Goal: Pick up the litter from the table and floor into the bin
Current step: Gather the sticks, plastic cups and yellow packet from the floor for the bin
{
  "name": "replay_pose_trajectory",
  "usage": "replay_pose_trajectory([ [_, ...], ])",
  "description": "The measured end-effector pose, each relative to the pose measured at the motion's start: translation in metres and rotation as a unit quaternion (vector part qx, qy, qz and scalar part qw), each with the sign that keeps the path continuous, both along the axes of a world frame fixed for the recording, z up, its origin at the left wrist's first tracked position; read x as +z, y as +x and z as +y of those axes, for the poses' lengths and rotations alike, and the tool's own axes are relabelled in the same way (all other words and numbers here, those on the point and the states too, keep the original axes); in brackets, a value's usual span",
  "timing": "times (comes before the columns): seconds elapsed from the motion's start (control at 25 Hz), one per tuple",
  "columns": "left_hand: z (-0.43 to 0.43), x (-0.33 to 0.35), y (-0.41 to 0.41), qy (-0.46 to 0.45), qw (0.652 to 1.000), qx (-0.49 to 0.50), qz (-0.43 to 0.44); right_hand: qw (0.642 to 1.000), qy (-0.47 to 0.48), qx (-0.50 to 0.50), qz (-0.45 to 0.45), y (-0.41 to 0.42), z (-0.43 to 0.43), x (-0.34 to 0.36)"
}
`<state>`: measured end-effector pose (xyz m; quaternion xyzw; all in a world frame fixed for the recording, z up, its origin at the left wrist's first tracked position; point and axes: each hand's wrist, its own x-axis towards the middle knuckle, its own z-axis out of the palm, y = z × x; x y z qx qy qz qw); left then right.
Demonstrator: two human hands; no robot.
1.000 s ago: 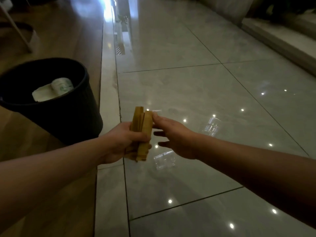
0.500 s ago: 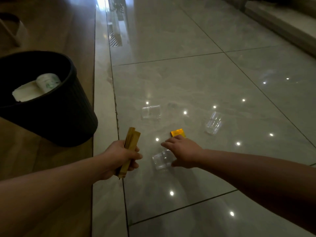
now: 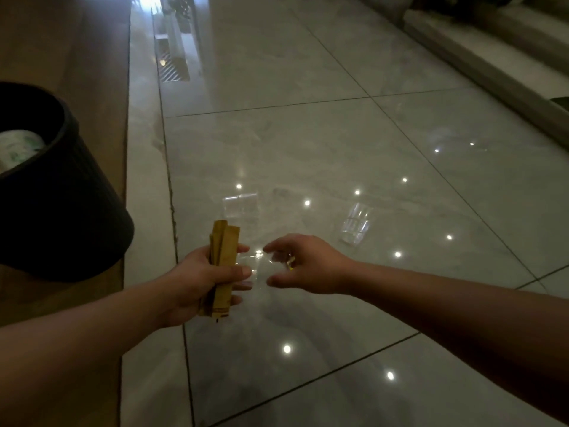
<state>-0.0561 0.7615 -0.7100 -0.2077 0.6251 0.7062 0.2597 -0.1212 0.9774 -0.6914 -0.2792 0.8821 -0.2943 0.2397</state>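
My left hand (image 3: 204, 277) is closed around a bundle of tan paper packets (image 3: 224, 257) that stand upright in its grip. Just right of it, my right hand (image 3: 308, 265) curls its fingers and thumb around a clear plastic cup (image 3: 257, 269), lifted off the floor and touching the left fingertips. A scrap of orange wrapper (image 3: 290, 262) shows under the right fingers. Two more clear cups lie on their sides on the tiles, one straight ahead (image 3: 240, 204) and one farther right (image 3: 355, 225). The black bin (image 3: 61, 217) stands at the left with a white paper cup (image 3: 17, 149) inside.
Glossy grey floor tiles (image 3: 308, 143) reflect ceiling lights. A wooden floor strip (image 3: 77, 50) runs behind the bin. A raised stone step (image 3: 480, 69) borders the far right.
My right hand has taken the clear cup and the orange wrapper off the floor and brought them up beside my left hand. The view has shifted right, so the bin sits nearer the left edge.
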Motion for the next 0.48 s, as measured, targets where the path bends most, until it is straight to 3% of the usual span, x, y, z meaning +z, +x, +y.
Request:
replay_pose_trajectory([
  [0.12,0.007,0.004,-0.010,-0.016,1.000,0.014,0.022,0.998,-0.021,-0.014,-0.063,-0.012,0.011,0.003],
  [0.24,0.010,0.001,-0.020,-0.030,0.998,0.050,0.032,0.987,-0.049,-0.112,-0.108,-0.039,0.040,-0.005],
  [0.4,0.015,-0.002,-0.030,-0.021,0.997,0.066,0.029,0.945,0.024,-0.311,0.099,-0.077,0.085,-0.029],
  [0.48,0.018,-0.004,-0.033,-0.018,0.997,0.068,0.026,0.918,0.070,-0.364,0.141,-0.093,0.103,-0.039],
])
